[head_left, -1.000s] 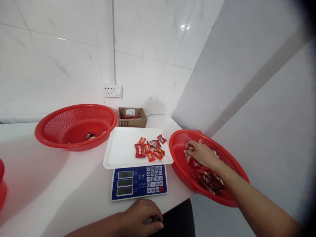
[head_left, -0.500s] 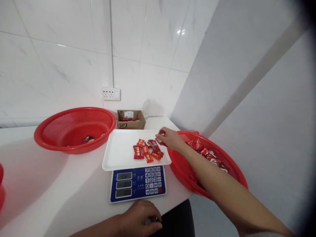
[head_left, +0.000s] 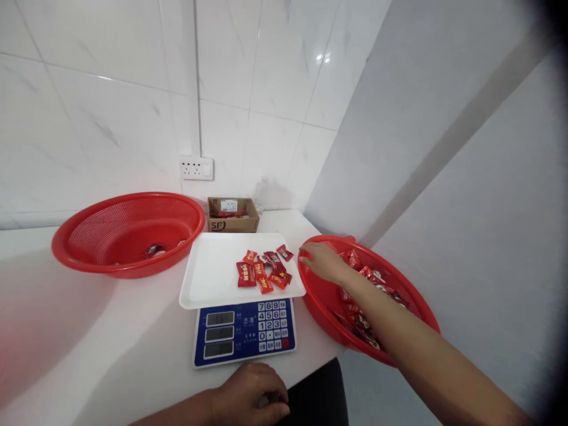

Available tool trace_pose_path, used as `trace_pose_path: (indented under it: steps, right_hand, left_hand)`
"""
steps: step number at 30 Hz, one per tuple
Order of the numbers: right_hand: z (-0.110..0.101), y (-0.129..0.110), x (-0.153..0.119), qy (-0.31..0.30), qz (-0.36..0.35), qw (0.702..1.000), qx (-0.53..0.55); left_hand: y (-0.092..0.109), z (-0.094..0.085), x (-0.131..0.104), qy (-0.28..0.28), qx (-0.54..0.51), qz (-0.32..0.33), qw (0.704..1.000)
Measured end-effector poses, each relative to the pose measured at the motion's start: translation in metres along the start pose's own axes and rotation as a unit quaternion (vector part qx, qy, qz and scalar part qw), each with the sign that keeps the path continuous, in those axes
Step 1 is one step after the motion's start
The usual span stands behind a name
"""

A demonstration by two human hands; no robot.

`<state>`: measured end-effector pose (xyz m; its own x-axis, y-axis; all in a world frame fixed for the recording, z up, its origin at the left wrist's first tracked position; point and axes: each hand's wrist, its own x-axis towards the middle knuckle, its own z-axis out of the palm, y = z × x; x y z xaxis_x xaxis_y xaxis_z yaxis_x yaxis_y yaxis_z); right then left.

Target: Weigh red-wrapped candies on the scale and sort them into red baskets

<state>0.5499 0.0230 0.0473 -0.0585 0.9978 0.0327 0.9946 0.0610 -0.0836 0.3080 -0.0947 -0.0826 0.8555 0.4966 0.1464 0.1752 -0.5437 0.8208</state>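
My right hand (head_left: 326,262) hovers over the left part of a red basket (head_left: 426,296) that holds several wrapped candies (head_left: 366,273). Its fingers are slightly apart and nothing shows between them. Left of it, a white tray (head_left: 208,272) on a blue digital scale (head_left: 244,349) carries several small red candies (head_left: 247,274). One red candy (head_left: 284,252) lies apart near the tray's right edge. My left hand (head_left: 252,393) rests curled at the table's front edge, below the scale. A small greyish thing shows between its thumb and fingers, too unclear to name.
Another red basket (head_left: 89,263) with a few wrapped pieces in it stands at the left. Behind the tray is a cardboard box (head_left: 239,225) with packets inside. A power socket (head_left: 196,168) sits on the tiled wall. The white table (head_left: 146,319) ends at the front right.
My right hand has let go of a red candy, which now lies on the tray's right side. The hand has moved right, over the basket. My left hand has hardly moved.
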Motion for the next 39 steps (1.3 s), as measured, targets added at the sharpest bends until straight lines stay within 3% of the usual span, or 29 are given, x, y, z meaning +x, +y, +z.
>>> trace_pose_path:
  steps: [4, 9, 15, 21, 23, 26, 29, 32, 35, 39]
  right_hand:
    - [0.015, -0.024, 0.013, -0.027, -0.069, 0.997, 0.005]
    - [0.03, -0.041, 0.022, -0.051, -0.093, 0.994, 0.029]
    - [0.024, -0.047, 0.015, -0.056, -0.092, 0.991, 0.08]
    - [0.016, -0.053, -0.012, -0.08, -0.116, 0.983, 0.122]
    - [0.014, -0.055, -0.028, -0.052, -0.135, 0.976, 0.161]
    - [0.019, -0.057, -0.062, 0.064, -0.133, 0.956, 0.254]
    - [0.044, -0.055, -0.1, 0.172, -0.079, 0.928, 0.319]
    - [0.085, -0.051, -0.127, 0.281, -0.059, 0.895, 0.341]
    - [0.123, -0.045, -0.138, 0.265, 0.002, 0.886, 0.38]
    - [0.149, -0.038, -0.135, 0.181, 0.077, 0.861, 0.469]
  left_hand:
    - [0.0, -0.001, -0.001, 0.004, 0.003, 0.0, 1.0]
    - [0.001, -0.002, -0.001, 0.002, 0.005, 0.001, 1.0]
    - [0.0, -0.001, 0.001, 0.006, -0.001, 0.009, 1.0]
    - [-0.001, -0.002, 0.001, -0.008, 0.006, 0.009, 1.0]
    - [-0.001, -0.002, 0.0, -0.006, 0.006, 0.021, 1.0]
    - [-0.001, -0.002, 0.0, 0.011, 0.011, 0.044, 0.999]
    - [0.003, -0.002, 0.0, 0.033, 0.027, 0.064, 0.997]
    - [0.013, -0.008, 0.001, 0.065, 0.052, 0.097, 0.992]
    - [0.027, -0.025, 0.001, 0.128, 0.082, 0.119, 0.981]
    - [0.045, -0.058, 0.002, 0.22, 0.132, 0.111, 0.96]
